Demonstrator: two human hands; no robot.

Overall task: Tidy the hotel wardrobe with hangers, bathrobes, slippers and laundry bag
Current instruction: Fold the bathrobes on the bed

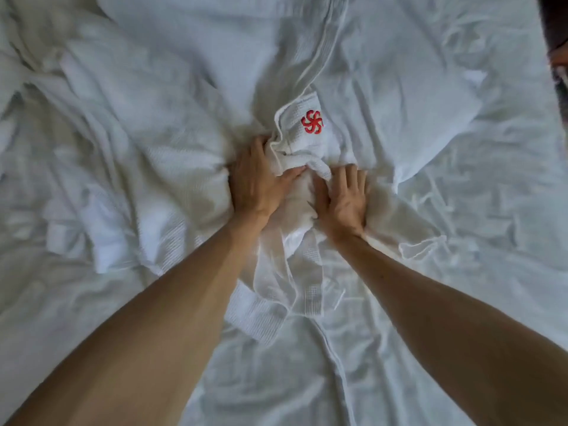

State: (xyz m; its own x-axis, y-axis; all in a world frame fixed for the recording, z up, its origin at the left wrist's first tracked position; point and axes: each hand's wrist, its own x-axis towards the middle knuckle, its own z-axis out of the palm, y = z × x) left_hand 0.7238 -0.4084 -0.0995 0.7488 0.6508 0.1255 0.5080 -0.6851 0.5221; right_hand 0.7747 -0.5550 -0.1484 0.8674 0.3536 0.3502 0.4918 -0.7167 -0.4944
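A white waffle-weave bathrobe (pixel 307 142) lies bunched in the middle of a bed, its red pinwheel emblem (pixel 312 122) facing up on a pocket. My left hand (pixel 255 179) grips a fold of the robe just left of the emblem, thumb pressed into the cloth. My right hand (pixel 342 198) presses on the gathered fabric with fingers spread and fingertips dug into the folds. The robe's belt (pixel 307 281) trails down between my forearms towards me.
The rumpled white bed sheet (pixel 461 272) fills the view. More white waffle fabric (pixel 107 235) is heaped at the left. A white pillow (pixel 415 118) lies at the upper right. A dark edge (pixel 556 26) shows at the far right.
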